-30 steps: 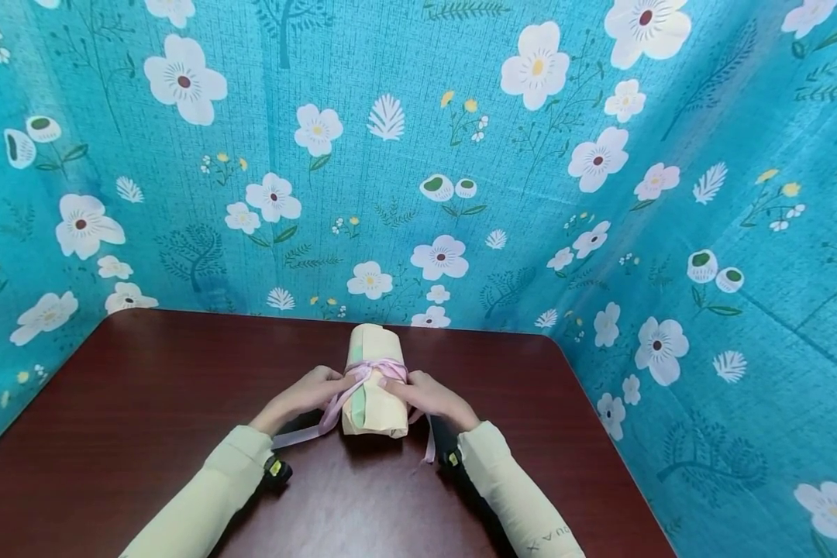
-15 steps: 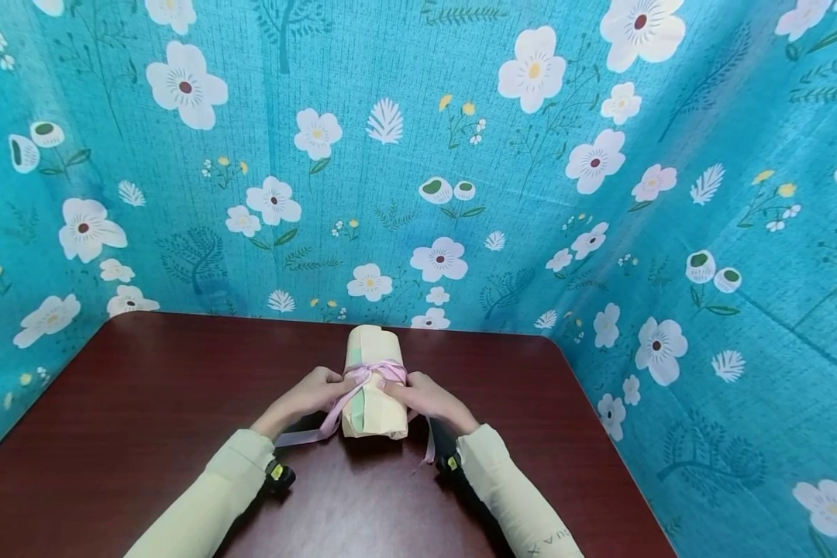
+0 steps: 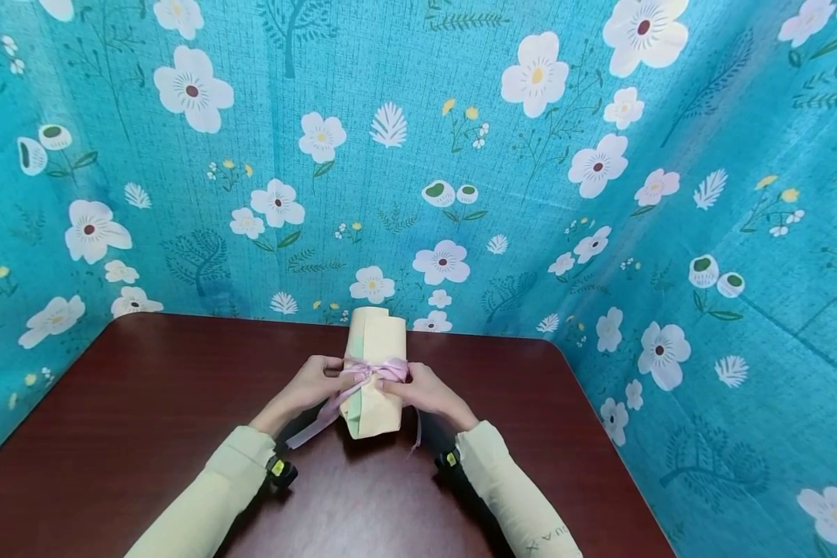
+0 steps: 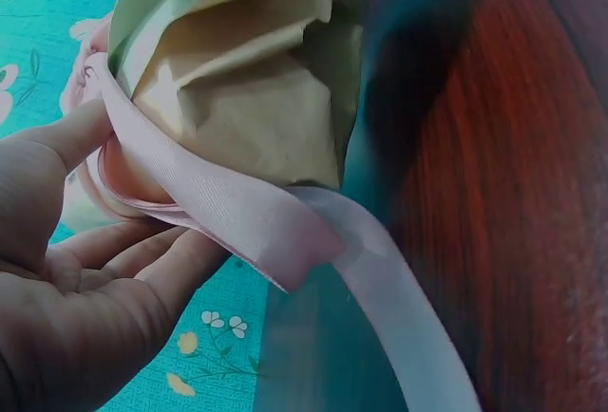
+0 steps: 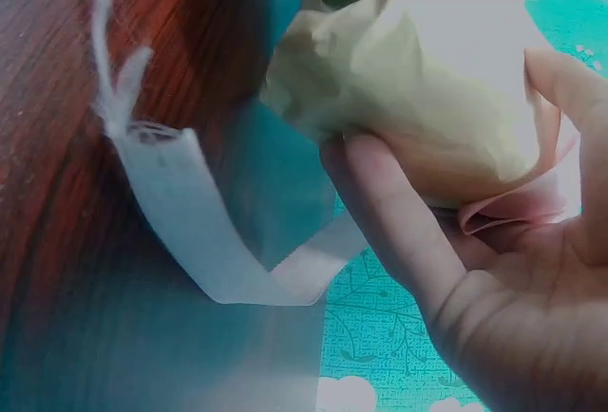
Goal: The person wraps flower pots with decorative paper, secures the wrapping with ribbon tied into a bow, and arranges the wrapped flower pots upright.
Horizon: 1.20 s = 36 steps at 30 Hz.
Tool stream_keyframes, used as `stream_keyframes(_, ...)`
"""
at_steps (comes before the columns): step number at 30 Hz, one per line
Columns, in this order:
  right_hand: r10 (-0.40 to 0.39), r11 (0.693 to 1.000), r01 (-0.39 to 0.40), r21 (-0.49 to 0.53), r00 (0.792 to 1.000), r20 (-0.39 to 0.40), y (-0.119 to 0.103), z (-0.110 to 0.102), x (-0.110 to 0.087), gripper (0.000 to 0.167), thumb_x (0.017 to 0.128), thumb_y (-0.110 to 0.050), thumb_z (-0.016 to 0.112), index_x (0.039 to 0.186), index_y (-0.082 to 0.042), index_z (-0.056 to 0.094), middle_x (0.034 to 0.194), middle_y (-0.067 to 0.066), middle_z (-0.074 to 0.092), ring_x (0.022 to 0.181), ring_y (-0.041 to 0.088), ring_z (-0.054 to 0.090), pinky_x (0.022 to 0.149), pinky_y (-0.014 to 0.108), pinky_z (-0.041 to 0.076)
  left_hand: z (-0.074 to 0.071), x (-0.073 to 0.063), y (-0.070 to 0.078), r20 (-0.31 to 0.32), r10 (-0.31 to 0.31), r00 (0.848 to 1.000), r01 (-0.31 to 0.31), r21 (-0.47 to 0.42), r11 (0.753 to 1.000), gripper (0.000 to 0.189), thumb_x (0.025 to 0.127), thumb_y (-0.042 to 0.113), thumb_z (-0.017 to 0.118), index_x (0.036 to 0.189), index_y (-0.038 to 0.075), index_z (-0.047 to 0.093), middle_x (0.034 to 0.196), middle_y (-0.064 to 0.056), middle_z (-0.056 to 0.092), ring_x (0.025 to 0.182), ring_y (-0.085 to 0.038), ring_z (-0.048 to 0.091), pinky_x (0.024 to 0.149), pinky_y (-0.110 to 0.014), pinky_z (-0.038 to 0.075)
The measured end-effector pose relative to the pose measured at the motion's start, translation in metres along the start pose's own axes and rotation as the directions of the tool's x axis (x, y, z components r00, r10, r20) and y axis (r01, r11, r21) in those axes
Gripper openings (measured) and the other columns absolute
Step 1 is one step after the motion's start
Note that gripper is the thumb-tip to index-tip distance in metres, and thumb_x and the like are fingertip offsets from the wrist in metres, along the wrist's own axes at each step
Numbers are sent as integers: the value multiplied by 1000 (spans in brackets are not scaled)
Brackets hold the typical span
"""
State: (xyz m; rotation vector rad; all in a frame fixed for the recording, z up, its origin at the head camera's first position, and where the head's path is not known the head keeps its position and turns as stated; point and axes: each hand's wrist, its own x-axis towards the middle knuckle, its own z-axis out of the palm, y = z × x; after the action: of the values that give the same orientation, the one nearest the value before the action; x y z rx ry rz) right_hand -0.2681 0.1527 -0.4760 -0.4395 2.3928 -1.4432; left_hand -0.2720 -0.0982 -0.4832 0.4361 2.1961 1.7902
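Note:
A cream paper-wrapped parcel (image 3: 384, 411) with a pale green strip along its left side is held between both hands. Pink ribbon (image 3: 390, 368) circles its middle, gathered in a knot on top. My left hand (image 3: 314, 385) grips the left side, thumb at the knot; my right hand (image 3: 428, 391) grips the right side, thumb on top. In the left wrist view, creased paper (image 4: 256, 108) closes the near end, and a ribbon tail (image 4: 380, 270) hangs down past the fingers. The right wrist view shows the other tail (image 5: 199, 232), frayed at its tip, below the parcel (image 5: 418, 108).
A dark reddish-brown table (image 3: 181, 403) lies beneath the hands. Blue flowered cloth (image 3: 418, 155) rises behind it and along the right side. A black strap device (image 3: 279, 471) is on the left wrist and another (image 3: 449, 459) on the right.
The parcel has tipped in the hands: its far end now reaches higher in the head view and its near end has turned slightly. The ribbon tails have swung a little; both hands keep hold.

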Motion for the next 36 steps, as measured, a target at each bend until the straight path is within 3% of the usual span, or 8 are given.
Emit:
stream_keyframes(4, -31, 997, 29, -65, 999, -30, -2, -2, 2, 44, 93, -37, 74, 120, -4, 63, 101, 6, 73, 79, 15, 70, 72, 38, 61, -1, 2, 2, -25, 34, 999, -33, 26, 999, 46, 94, 25, 75, 127, -5, 65, 108, -17, 74, 87, -18, 71, 70, -28, 58)
stream_keyframes(9, -111, 985, 101, -141, 992, -65, -5, -6, 6, 43, 90, -32, 78, 120, -6, 64, 102, 4, 71, 81, 12, 65, 72, 30, 57, -3, 3, 3, -85, 64, 994, -63, 13, 998, 62, 90, 19, 79, 140, -8, 54, 128, -25, 67, 106, -27, 70, 78, -30, 59)
stream_keyframes(15, -239, 960, 220, -173, 966, -95, -2, -9, 14, 54, 82, -22, 86, 128, -8, 60, 116, 4, 70, 97, 13, 65, 87, 30, 56, -2, 6, 3, -104, 144, 984, -150, -56, 987, 69, 87, 4, 78, 146, -9, 46, 136, -30, 60, 111, -33, 68, 80, -32, 60)
stream_keyframes(19, -296, 942, 271, -198, 949, -110, 1, -10, 18, 62, 78, -20, 89, 130, -9, 59, 119, 5, 68, 102, 15, 64, 91, 32, 54, -1, 8, 1, -142, 181, 973, -184, -7, 983, 74, 82, 0, 81, 147, -7, 46, 139, -27, 59, 119, -34, 64, 84, -30, 58)
stream_keyframes(25, -321, 929, 289, -230, 940, -116, 3, -10, 19, 68, 76, -22, 91, 133, -10, 56, 122, 4, 67, 103, 16, 63, 92, 33, 55, 3, 10, -1, -173, 214, 961, -213, 23, 977, 77, 78, -4, 83, 146, -7, 48, 137, -27, 61, 122, -38, 63, 90, -30, 56)
stream_keyframes(30, -303, 934, 274, -229, 947, -103, 4, -8, 19, 71, 76, -24, 91, 135, -10, 55, 123, 3, 67, 104, 15, 63, 92, 32, 54, 6, 8, -1, -173, 198, 965, -189, 68, 980, 78, 77, -7, 81, 147, -9, 46, 134, -30, 61, 122, -41, 62, 94, -41, 56)
stream_keyframes(33, -299, 930, 265, -256, 949, -101, 5, -6, 19, 72, 73, -23, 93, 133, -9, 57, 121, 4, 68, 103, 15, 63, 92, 32, 54, 7, 7, -3, -149, 214, 965, -200, 101, 974, 72, 77, -7, 81, 142, -10, 50, 130, -30, 64, 117, -41, 65, 91, -42, 57)
stream_keyframes(36, -300, 918, 257, -302, 948, -106, 6, -5, 20, 73, 70, -25, 95, 132, -8, 58, 119, 4, 69, 103, 14, 64, 92, 32, 54, 7, 7, -5, -130, 230, 964, -213, 135, 968, 64, 77, -7, 83, 136, -8, 56, 123, -27, 67, 109, -35, 69, 83, -35, 59)
